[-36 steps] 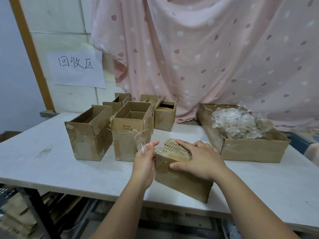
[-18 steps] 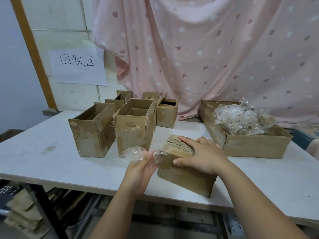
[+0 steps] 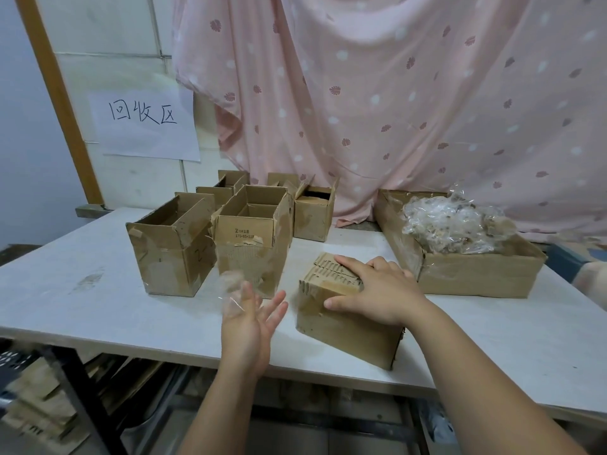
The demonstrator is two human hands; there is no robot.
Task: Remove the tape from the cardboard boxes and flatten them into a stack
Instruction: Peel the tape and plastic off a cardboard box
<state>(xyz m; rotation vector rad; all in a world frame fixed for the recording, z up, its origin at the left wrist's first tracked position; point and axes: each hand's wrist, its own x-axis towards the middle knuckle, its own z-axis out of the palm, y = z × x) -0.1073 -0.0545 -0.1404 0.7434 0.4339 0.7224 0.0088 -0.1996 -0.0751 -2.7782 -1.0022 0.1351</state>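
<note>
— What is the left hand doing?

— The left hand (image 3: 249, 323) is over the near edge of the white table (image 3: 98, 307). Its fingers are spread wide and straight. A crumpled bit of clear sticky tape (image 3: 231, 290) is right at its fingertips. It is blurry, so I cannot tell if it sticks to the fingers or is only beside them.

— And the right hand?

— The right hand (image 3: 377, 297) lies on top of the closed brown cardboard box (image 3: 348, 333) and presses down. Its fingers lie across the ripped, wavy top. Its thumb runs along the top front edge. That box sits near the front of the table, turned a little.

— What is around it?

— Behind the left hand stands a tall open brown cardboard box (image 3: 170, 254). Just beside it is another tall open brown box with a printed label (image 3: 253, 251). Both have tape scraps on them. Smaller open brown boxes (image 3: 312, 215) stand behind those, near the wall. To the right is a wide low brown cardboard box (image 3: 476, 277) with a heap of crumpled clear tape (image 3: 450, 224) in it. A pink cloth with leaf spots (image 3: 394, 93) hangs at the back. A white paper sign (image 3: 144, 123) is on the wall.
</note>
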